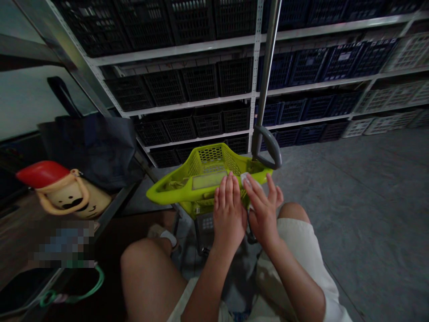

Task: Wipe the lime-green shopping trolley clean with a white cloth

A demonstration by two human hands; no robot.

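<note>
A lime-green plastic shopping cart (pixel 170 193) stands just in front of my knees, its basket wall pierced with holes. My left hand (pixel 229 210) lies on the near rim, fingers stretched out and side by side, nothing seen in it. Beside it, my right hand (pixel 263 208) presses a crumpled white wipe (pixel 246 179) against the rim near the right corner. The thumb and index finger are at the wipe, while the other fingers stick out. Most of the wipe is hidden under the fingers. A grey loop-shaped holder (pixel 273 145) with a metal pole (pixel 269 67) rises from the cart's right end.
White shelving (pixel 214 98) with dark crates (pixel 201 82) and blue crates (pixel 308 65) lines the back. At left, a cream flask with a red lid (pixel 73 192) stands on a table by a dark bag (pixel 97 147). A green cord (pixel 98 284) hangs over the table edge.
</note>
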